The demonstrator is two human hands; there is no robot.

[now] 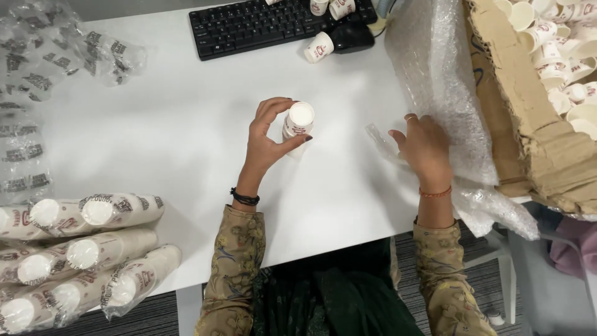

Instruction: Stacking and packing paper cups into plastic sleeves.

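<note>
My left hand [268,134] grips a short stack of small white paper cups [298,124], standing upside down on the white table [174,130], thumb and fingers around its sides. My right hand [426,146] rests palm down to the right, fingers on a clear plastic sleeve [380,138] lying flat beside a sheet of bubble wrap [435,74].
Several bagged stacks of cups [87,249] lie at the lower left. Empty printed plastic sleeves [37,93] cover the left edge. A black keyboard [267,23] with loose cups [319,47] sits at the back. A torn cardboard box of cups [547,81] stands at the right.
</note>
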